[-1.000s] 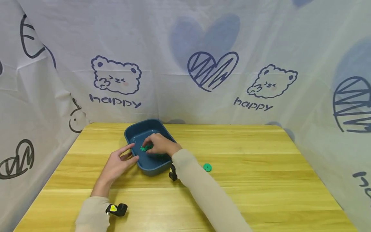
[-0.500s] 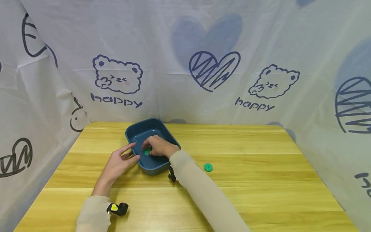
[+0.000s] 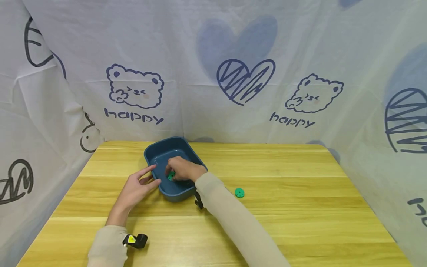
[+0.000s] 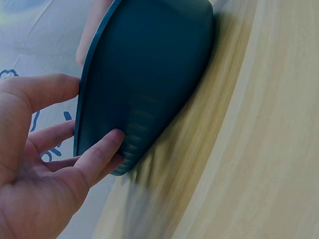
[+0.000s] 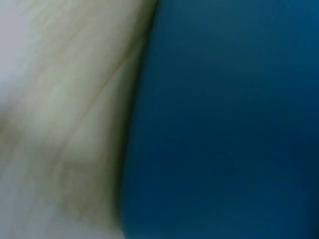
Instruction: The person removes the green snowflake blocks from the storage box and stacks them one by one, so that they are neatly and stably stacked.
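Wood-grain tabletop point(image 3: 300, 222) carries a dark blue bin point(image 3: 170, 144) near the far edge. Left hand point(image 3: 135, 187): fingers spread, tips resting on the bin's outer side. Right hand point(image 3: 183, 168): inside the bin, fingers curled, pinching a green disc point(image 3: 171, 175). Loose green disc point(image 3: 239, 193): flat on tabletop, right of bin.

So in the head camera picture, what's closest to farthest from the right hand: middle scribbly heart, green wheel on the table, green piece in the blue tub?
From the right hand:
1. Green piece: inside the blue tub, by the hand.
2. Green wheel: on the table, out to the right.
3. Scribbly heart: up on the back cloth.
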Tool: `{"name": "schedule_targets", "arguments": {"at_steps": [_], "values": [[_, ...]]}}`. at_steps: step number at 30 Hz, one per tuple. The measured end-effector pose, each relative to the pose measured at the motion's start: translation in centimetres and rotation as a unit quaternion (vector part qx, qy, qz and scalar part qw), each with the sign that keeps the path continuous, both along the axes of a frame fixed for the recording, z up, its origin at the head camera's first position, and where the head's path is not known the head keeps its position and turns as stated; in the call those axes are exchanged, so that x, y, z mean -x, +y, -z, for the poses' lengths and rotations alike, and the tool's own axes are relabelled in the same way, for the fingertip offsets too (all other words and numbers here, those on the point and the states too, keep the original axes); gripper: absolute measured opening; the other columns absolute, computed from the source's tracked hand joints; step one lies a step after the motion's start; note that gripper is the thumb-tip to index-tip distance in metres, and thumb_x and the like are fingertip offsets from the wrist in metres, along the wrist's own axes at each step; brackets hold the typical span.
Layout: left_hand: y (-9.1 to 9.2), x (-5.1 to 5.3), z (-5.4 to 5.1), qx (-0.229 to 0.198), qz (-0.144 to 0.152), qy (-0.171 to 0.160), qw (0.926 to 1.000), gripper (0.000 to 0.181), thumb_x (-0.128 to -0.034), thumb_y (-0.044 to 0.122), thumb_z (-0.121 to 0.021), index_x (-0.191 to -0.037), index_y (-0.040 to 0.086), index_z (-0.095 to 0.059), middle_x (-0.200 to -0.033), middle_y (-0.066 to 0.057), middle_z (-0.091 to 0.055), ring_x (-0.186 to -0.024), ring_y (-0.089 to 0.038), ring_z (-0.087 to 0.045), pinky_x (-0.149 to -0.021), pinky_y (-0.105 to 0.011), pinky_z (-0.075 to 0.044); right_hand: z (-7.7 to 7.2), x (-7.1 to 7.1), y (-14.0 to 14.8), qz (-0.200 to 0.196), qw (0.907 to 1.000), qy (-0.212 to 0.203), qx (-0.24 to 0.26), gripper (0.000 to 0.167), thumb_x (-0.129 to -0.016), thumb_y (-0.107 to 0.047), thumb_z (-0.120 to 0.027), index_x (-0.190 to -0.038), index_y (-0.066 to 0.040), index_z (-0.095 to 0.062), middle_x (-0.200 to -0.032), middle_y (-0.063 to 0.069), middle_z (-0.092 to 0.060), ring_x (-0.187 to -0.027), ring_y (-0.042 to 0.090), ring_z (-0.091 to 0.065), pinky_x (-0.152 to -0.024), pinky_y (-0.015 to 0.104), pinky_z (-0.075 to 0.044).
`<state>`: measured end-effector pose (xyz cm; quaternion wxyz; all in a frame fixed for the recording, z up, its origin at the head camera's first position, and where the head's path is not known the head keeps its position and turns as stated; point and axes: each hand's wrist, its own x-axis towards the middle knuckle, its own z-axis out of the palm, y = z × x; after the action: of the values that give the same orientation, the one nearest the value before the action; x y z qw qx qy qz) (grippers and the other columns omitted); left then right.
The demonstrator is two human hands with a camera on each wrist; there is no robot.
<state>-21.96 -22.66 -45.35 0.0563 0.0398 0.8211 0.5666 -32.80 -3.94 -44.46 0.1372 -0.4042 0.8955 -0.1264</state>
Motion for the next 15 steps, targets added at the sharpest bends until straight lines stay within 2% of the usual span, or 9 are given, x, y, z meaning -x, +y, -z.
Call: {"name": "schedule_targets", "arguments": {"at_steps": [8, 15], "values": [[0.0, 0.0, 0.0, -0.002, -0.001, -0.005, 1.0000, 0.069, -0.0997, 0.023, -0.070, -0.160, 0.009, -0.039, -0.169, -0.024, -0.024, -0.152, -0.043, -0.036, -0.116, -0.046, -0.043, -0.6, -0.3, 0.0, -0.006, 0.9998, 0.000, -0.019, 0.028, -0.092, -0.014, -0.079, -0.120, -0.010, -0.077, -0.119, 0.001, -0.077, -0.111, 0.013, -0.069, -0.096, 0.023, -0.058], [0.0, 0.1, -0.1, -0.002, -0.003, -0.009, 0.9999, 0.069, -0.0996, 0.024, -0.070, -0.159, 0.009, -0.039, -0.170, -0.023, -0.024, -0.152, -0.043, -0.036, -0.116, -0.045, -0.043, -1.4, -0.7, 1.0, -0.002, 0.9995, 0.009, 0.029, 0.031, -0.093, -0.021, -0.079, -0.121, -0.009, -0.077, -0.118, 0.003, -0.074, -0.105, 0.013, -0.068, -0.091, 0.019, -0.057]]}}
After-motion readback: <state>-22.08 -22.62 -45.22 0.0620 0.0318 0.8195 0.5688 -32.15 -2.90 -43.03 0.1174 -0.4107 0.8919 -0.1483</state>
